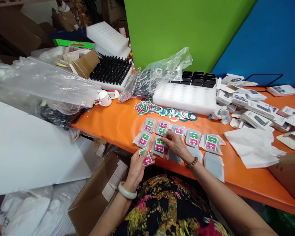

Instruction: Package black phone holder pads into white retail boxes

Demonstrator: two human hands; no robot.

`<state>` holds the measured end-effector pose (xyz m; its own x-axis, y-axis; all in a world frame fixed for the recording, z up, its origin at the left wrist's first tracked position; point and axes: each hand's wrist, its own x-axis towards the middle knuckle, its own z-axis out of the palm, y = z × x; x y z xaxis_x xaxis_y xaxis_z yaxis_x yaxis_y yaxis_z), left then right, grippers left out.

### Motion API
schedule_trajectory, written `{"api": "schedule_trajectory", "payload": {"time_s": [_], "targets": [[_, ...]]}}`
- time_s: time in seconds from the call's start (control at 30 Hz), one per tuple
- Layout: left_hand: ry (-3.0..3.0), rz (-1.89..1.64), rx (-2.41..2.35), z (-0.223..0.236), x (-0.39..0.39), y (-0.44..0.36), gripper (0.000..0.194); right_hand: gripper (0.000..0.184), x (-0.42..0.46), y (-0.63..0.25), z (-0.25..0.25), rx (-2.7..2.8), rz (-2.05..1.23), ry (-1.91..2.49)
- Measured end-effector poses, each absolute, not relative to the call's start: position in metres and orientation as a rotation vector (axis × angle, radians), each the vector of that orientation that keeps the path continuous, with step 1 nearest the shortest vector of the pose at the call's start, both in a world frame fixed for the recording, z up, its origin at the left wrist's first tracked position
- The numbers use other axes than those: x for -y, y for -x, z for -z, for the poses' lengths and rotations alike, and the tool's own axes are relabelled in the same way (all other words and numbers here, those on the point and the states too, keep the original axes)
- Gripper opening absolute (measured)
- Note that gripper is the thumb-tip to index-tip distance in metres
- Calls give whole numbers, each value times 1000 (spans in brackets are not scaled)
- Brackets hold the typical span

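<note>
My left hand [138, 164] is closed on a small stack of green-and-pink wipe packets [147, 158] marked 1 and 2, near the table's front edge. Pinched fingers of my right hand [174, 141] touch the upper edge of a wipe packet [159, 146] lying on a grey wrapped pouch in the front row. The pouches form two rows. Most back-row pouches, such as the one under a packet [193, 138], visibly carry a packet. Bare tops show on a front pouch [213, 165] at the right and on others partly hidden by my right hand and wrist.
Loose wipe packets [144, 107] and several teal-and-white rings [177, 113] lie behind the rows. A white foam tray [184, 98] and clear plastic bag [159, 70] stand farther back. Small white boxes [258, 114] pile at right; an open carton [88, 203] sits below the table [108, 127].
</note>
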<state>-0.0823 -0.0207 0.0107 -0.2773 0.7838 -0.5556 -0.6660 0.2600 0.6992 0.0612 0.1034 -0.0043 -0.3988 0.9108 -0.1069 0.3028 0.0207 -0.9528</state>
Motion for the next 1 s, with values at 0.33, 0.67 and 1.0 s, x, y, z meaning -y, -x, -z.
{"api": "schedule_trajectory", "payload": {"time_s": [0.33,0.67,1.0], "targets": [[-246,-1327,-1111,-21,12,69,44,13,-84,-67,-9,1999,-855,1241],[-333,-1274,-1128,-24,-4,45,41,30,-74,-100,-19,1515,-1806,1150],[-314,-1201,-1204,-20,-4,44,41,28,-82,-135,4,1503,-1492,1385]]}}
